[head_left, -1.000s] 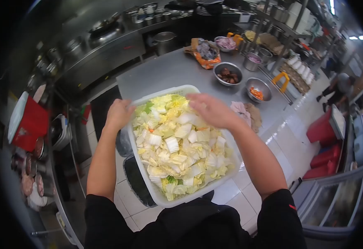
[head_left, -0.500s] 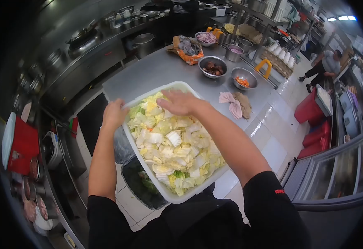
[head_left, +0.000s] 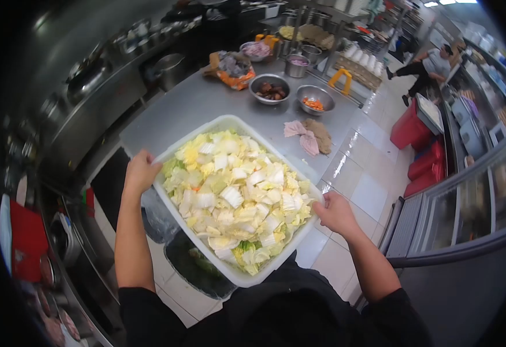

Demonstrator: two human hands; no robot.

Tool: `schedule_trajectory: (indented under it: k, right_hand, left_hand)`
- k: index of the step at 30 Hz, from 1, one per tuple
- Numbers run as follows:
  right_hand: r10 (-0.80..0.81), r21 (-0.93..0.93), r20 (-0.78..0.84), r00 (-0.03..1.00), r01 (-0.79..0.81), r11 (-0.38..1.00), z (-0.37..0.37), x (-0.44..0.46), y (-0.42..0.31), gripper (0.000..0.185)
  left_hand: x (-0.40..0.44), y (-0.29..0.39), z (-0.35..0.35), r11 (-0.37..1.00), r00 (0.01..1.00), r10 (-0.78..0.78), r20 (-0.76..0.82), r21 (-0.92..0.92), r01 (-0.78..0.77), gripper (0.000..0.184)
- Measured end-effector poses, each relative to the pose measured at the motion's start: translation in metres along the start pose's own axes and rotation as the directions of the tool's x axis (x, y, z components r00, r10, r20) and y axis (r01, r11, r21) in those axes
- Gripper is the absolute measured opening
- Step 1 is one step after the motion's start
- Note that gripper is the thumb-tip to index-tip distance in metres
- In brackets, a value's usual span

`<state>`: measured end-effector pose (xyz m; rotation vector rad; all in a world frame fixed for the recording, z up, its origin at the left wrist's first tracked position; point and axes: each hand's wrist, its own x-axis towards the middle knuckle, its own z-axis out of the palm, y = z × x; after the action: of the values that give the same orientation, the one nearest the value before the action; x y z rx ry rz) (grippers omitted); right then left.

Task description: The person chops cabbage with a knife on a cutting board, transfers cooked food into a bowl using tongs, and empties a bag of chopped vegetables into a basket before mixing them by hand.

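A white rectangular tub (head_left: 227,122) heaped with chopped cabbage (head_left: 232,196) is at the centre, in front of my body, its far side over the steel table (head_left: 166,113). My left hand (head_left: 141,171) grips the tub's left corner, fingers curled on the rim. At the right corner, my right hand (head_left: 335,211) is closed round the rim. Small orange bits show among the pale leaves.
Metal bowls with brown pieces (head_left: 269,88) and orange pieces (head_left: 315,100), plus cloths (head_left: 308,136), sit on the table. Below the tub is a dark bin (head_left: 192,266). Red containers (head_left: 413,124) stand right; a person (head_left: 432,66) is at the back right.
My right hand has left the cabbage's far side and taken the tub's right corner. My left hand has closed on the left corner. The view has turned rightward.
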<state>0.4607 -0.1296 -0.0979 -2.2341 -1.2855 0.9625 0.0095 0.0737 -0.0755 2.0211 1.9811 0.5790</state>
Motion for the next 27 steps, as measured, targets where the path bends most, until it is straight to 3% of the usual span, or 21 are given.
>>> schedule_trajectory:
  k: [4, 7, 10, 16, 19, 22, 25, 27]
  right_hand:
    - [-0.119, -0.244, -0.136, 0.984, 0.083, 0.966, 0.002, 0.002, -0.01, 0.046]
    - [-0.107, -0.32, -0.158, 0.982, 0.052, 0.946, 0.003, -0.003, -0.022, 0.043]
    - [-0.056, -0.391, -0.133, 0.99, -0.001, 0.92, -0.001, -0.005, -0.032, 0.045]
    - [-0.179, -0.405, -0.226, 0.958, 0.075, 0.911, 0.009, 0.003, -0.015, 0.044]
    - [-0.205, -0.289, -0.22, 0.954, 0.137, 0.948, 0.003, -0.004, -0.009, 0.048]
    - [0.071, 0.101, 0.027, 0.997, -0.074, 0.992, -0.015, -0.036, -0.025, 0.049]
    - [0.169, 0.245, 0.291, 0.942, -0.244, 0.938, 0.004, -0.061, -0.011, 0.053]
    - [0.176, 0.294, 0.299, 0.938, -0.266, 0.918, 0.013, -0.071, -0.019, 0.054]
  left_hand:
    - [0.007, -0.006, -0.002, 0.996, 0.996, 0.089, -0.011, -0.002, -0.089, 0.027]
    - [0.0, 0.014, -0.015, 0.977, 0.987, -0.12, 0.108, -0.161, 0.137, 0.022]
    - [0.0, 0.006, -0.005, 0.967, 0.994, -0.082, 0.068, -0.237, 0.096, 0.02]
    - [-0.003, 0.006, -0.007, 0.919, 0.994, -0.073, 0.081, -0.383, 0.098, 0.018]
    - [-0.004, 0.01, -0.011, 0.912, 0.985, -0.1, 0.143, -0.383, 0.149, 0.02]
    - [0.0, 0.014, -0.023, 0.925, 0.953, -0.115, 0.282, -0.318, 0.205, 0.026]
    - [0.008, 0.004, -0.016, 0.918, 0.943, -0.107, 0.316, -0.334, 0.216, 0.028]
    - [0.01, 0.003, -0.013, 0.912, 0.942, -0.094, 0.322, -0.353, 0.211, 0.028]
